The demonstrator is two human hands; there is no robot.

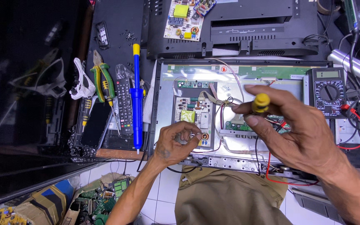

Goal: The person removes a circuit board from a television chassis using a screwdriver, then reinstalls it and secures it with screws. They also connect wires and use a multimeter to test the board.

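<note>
Seen from above, the right hand [296, 125] pinches a yellow-capped screwdriver [261, 103] between thumb and fingertips, holding it upright over the opened back of a flat-panel television [230, 160]. It is likely light, rigid and easy to twirl by its knurled top. Left of that grip, the left hand [176, 143] pinches something small, too tiny to identify, at the power supply board [193, 116], which looks fragile and best touched at its edges.
</note>
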